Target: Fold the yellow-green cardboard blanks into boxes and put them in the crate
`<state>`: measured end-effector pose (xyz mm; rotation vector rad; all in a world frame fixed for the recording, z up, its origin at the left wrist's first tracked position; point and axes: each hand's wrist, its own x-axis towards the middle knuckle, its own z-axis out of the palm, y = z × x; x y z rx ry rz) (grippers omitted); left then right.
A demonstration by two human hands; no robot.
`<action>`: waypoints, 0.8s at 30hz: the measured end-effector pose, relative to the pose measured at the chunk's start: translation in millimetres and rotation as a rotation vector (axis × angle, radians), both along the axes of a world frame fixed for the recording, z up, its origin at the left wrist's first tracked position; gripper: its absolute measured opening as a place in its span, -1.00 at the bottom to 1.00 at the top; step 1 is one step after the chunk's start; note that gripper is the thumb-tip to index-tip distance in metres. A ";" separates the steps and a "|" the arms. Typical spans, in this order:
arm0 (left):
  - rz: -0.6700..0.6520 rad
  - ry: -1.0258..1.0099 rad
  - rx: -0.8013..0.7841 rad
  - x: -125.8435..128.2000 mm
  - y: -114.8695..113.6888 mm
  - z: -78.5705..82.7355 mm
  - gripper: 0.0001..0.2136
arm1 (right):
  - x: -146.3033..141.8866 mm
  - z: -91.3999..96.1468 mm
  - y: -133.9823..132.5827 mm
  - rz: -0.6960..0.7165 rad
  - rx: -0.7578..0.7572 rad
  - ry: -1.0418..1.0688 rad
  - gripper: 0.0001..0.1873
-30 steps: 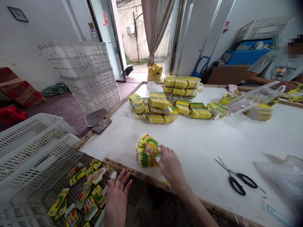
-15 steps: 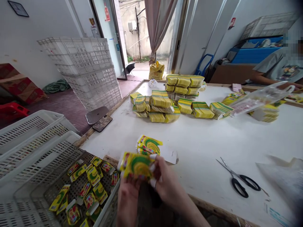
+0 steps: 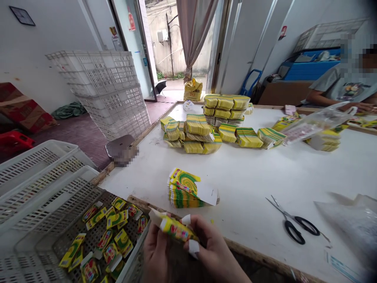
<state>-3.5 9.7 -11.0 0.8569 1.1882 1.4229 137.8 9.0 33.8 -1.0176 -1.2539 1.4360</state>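
Observation:
Both hands hold one small yellow-and-green carton point(image 3: 179, 231) over the table's near edge. Its narrow printed side faces up toward me, and a pale flap sticks out at its left end. My left hand point(image 3: 156, 245) grips the left end from below. My right hand point(image 3: 210, 241), with white wraps on its fingertips, pinches the right end between thumb and fingers. Just beyond them a fanned stack of flattened cartons point(image 3: 184, 192) lies on the white table point(image 3: 244, 184). Below left, a plastic crate point(image 3: 88, 173) holds several folded cartons point(image 3: 112, 251).
Black-handled scissors point(image 3: 291, 220) lie to the right, near a clear plastic bag point(image 3: 350, 220). Bundled carton stacks point(image 3: 200, 125) stand farther back. A grey tray point(image 3: 119, 144) sits at the left edge. Tall white crates point(image 3: 108, 90) are stacked on the floor. Another person point(image 3: 338, 86) works at the far right.
The carton has turned from its broad face to its narrow side and come slightly nearer to me. The hands have dropped lower, so more of the flat stack shows.

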 end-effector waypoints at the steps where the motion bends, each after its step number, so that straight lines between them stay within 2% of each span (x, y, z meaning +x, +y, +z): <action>1: 0.016 -0.028 -0.014 -1.8 0.2 -1.7 -0.59 | 6.0 1.0 0.4 -0.017 0.032 -0.080 -0.87; 2: 0.016 -0.062 -0.034 -4.1 1.2 -1.0 -0.68 | 11.9 1.1 0.7 -0.036 0.077 -0.168 -0.94; 4: -0.029 -0.107 -0.058 -11.5 5.0 7.2 -0.73 | 23.7 0.7 1.7 -0.058 0.179 -0.314 -0.86; 6: -0.151 -0.118 -0.038 -22.4 10.1 20.7 -0.58 | 35.0 2.9 3.4 -0.044 0.289 -0.427 -0.82; 10: -0.453 -0.028 0.022 -39.1 16.6 43.2 -0.03 | 46.1 17.6 5.5 0.109 0.540 -0.737 -0.70; 12: -0.644 0.135 0.012 -35.0 14.7 47.5 0.00 | 43.6 22.8 3.7 0.192 0.641 -0.820 -0.75; 14: -0.780 0.272 0.006 -23.0 9.7 47.9 -0.12 | 39.0 20.5 -0.3 0.186 0.679 -0.788 -0.76; 16: -0.740 0.353 -0.008 -9.0 2.9 44.5 -0.32 | 35.5 10.3 -5.0 0.007 0.617 -0.685 -0.59; 18: -0.603 0.431 0.000 1.4 -4.1 36.6 -0.36 | 32.8 -3.4 -8.8 -0.258 0.462 -0.555 -0.34; 19: -0.542 0.477 0.013 4.7 -7.3 31.3 -0.34 | 31.0 -9.7 -9.8 -0.338 0.366 -0.476 -0.30; 20: -0.495 0.520 0.035 7.0 -10.1 25.5 -0.30 | 28.4 -14.9 -10.3 -0.361 0.265 -0.388 -0.32; 21: -0.470 0.552 0.065 8.6 -12.4 19.7 -0.28 | 25.0 -18.4 -10.2 -0.326 0.168 -0.293 -0.37; 24: -0.485 0.586 0.162 11.9 -15.8 8.0 -0.37 | 12.5 -20.5 -8.1 -0.119 -0.055 -0.039 -0.42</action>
